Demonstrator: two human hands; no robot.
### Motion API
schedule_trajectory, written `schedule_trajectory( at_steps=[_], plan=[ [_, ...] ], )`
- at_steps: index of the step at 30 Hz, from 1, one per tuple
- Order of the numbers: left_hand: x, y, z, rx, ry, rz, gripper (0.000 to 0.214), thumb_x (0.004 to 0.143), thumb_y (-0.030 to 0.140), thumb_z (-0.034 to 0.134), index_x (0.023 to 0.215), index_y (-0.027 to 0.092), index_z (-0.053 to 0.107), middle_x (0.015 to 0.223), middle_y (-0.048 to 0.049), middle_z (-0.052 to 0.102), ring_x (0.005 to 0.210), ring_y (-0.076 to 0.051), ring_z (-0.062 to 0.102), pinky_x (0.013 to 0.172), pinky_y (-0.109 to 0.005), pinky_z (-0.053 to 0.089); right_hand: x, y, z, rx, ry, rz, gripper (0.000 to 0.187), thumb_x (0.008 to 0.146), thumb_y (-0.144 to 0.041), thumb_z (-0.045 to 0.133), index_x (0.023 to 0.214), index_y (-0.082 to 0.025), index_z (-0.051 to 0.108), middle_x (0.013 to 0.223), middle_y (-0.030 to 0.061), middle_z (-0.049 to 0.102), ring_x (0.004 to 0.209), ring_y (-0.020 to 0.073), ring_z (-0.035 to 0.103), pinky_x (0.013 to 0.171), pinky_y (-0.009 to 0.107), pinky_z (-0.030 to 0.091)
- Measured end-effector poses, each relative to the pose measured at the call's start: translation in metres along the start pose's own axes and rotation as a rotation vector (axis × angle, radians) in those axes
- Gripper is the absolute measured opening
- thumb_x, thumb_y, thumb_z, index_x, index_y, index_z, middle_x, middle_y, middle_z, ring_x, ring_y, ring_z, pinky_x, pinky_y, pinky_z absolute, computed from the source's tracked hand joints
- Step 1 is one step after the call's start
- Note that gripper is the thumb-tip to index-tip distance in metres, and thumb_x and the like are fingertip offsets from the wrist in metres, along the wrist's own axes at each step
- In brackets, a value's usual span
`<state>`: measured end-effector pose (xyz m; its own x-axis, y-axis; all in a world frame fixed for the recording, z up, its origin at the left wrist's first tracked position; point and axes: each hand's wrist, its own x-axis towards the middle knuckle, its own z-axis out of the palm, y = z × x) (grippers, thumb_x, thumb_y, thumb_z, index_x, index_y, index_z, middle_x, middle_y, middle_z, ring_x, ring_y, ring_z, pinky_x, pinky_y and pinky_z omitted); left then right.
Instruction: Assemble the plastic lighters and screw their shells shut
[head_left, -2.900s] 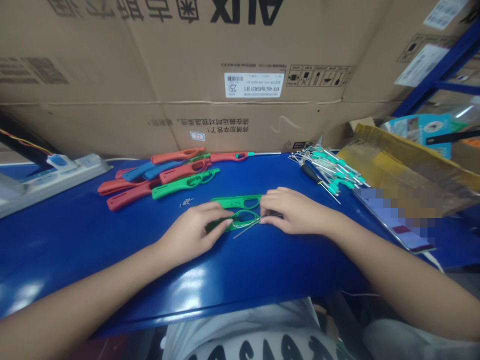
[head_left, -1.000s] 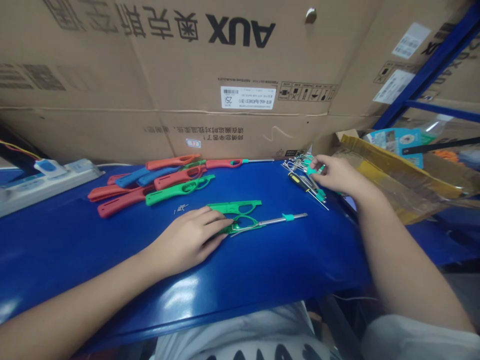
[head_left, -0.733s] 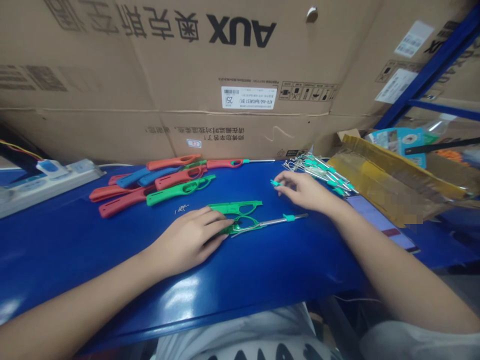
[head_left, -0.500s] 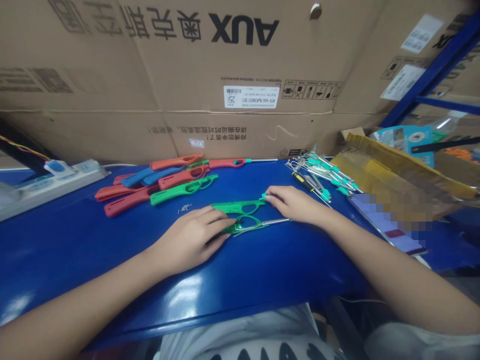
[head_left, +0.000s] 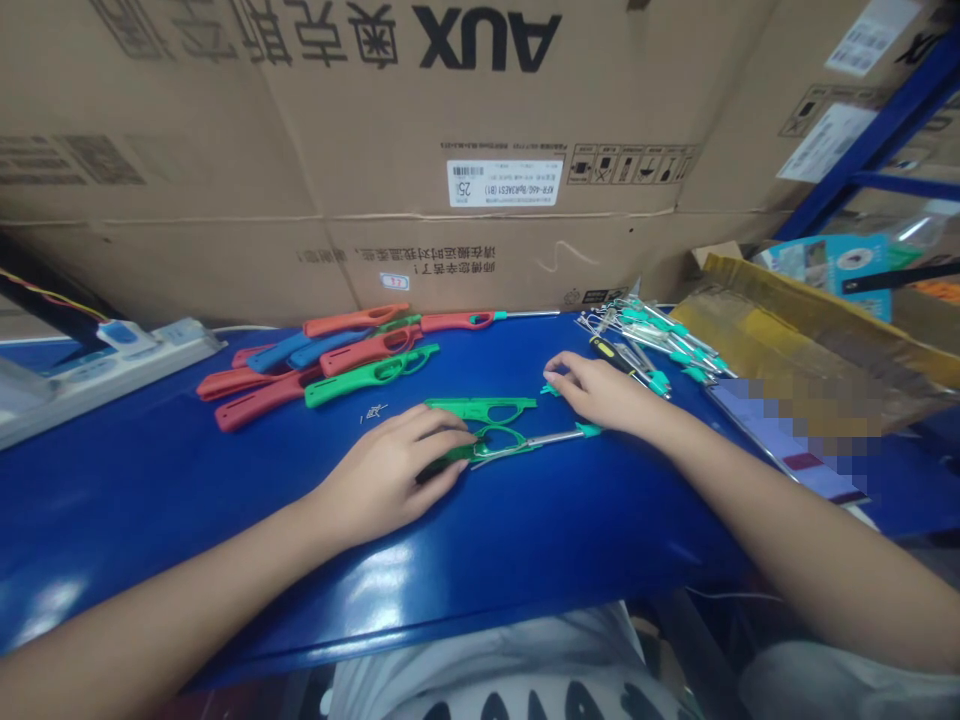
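Note:
My left hand lies on a green plastic lighter shell on the blue table, fingers pressing its handle end. A metal tube with a teal collar sticks out of that shell to the right. A second green shell half lies just behind it. My right hand hovers past the shells' right end, fingers curled round a small teal piece.
A heap of red, blue and green lighter shells lies at the back left. A bundle of metal tubes with teal collars and a screwdriver lie at the back right. Cardboard boxes wall the back; a power strip sits left.
My right hand went to the tube bundle, came back with a small teal piece and now holds it by the shells' right end. My left hand stayed on the green shell.

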<state>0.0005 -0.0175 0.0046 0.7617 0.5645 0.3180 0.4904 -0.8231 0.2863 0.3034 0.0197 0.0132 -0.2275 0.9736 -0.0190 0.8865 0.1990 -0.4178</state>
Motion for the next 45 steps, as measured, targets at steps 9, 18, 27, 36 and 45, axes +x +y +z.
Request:
schedule_trajectory(
  at_steps=[9, 18, 27, 36, 45],
  plan=[
    [0.002, 0.000, 0.005, -0.087, 0.022, -0.024, 0.019, 0.100, 0.026, 0.055, 0.113, 0.022, 0.068, 0.118, -0.0065, 0.067, 0.110, -0.021, 0.061, 0.097, -0.036, 0.050, -0.001, 0.014, -0.010, -0.146, -0.044, -0.068, 0.018, 0.092, -0.036, 0.060, 0.099, -0.019, 0.059, 0.082, 0.0032, 0.069, 0.068, 0.0173, 0.060, 0.060, 0.027, 0.036],
    [0.001, 0.003, 0.005, -0.061, 0.015, -0.109, 0.025, 0.098, 0.027, 0.057, 0.120, 0.019, 0.066, 0.113, -0.0078, 0.069, 0.104, -0.024, 0.062, 0.095, -0.040, 0.051, -0.012, -0.009, -0.004, 0.032, 0.010, -0.469, 0.015, 0.097, -0.031, 0.060, 0.089, -0.018, 0.065, 0.087, 0.0031, 0.067, 0.073, 0.0141, 0.058, 0.067, 0.025, 0.040],
    [0.002, 0.005, 0.007, -0.103, 0.003, -0.135, 0.025, 0.099, 0.024, 0.054, 0.121, 0.019, 0.065, 0.115, -0.0087, 0.068, 0.106, -0.024, 0.060, 0.098, -0.044, 0.049, -0.026, -0.036, 0.013, -0.194, -0.062, -0.649, 0.017, 0.103, -0.029, 0.049, 0.100, -0.019, 0.062, 0.099, 0.0045, 0.064, 0.087, 0.0177, 0.059, 0.072, 0.029, 0.041],
    [0.002, 0.006, 0.009, -0.147, 0.007, -0.172, 0.023, 0.098, 0.025, 0.056, 0.117, 0.019, 0.067, 0.113, -0.0082, 0.067, 0.105, -0.025, 0.060, 0.097, -0.043, 0.050, -0.025, -0.038, 0.010, -0.418, -0.036, -0.675, 0.014, 0.101, -0.019, 0.049, 0.099, -0.019, 0.062, 0.095, 0.0054, 0.064, 0.085, 0.0193, 0.054, 0.061, 0.030, 0.029],
    [0.001, 0.004, 0.009, -0.167, -0.012, -0.197, 0.025, 0.097, 0.028, 0.062, 0.120, 0.020, 0.068, 0.109, -0.0073, 0.066, 0.103, -0.024, 0.061, 0.096, -0.042, 0.051, -0.024, -0.036, 0.021, -0.389, 0.019, -0.783, 0.017, 0.102, -0.020, 0.046, 0.096, -0.016, 0.061, 0.092, 0.0058, 0.064, 0.085, 0.0193, 0.053, 0.063, 0.031, 0.030]
  ],
)
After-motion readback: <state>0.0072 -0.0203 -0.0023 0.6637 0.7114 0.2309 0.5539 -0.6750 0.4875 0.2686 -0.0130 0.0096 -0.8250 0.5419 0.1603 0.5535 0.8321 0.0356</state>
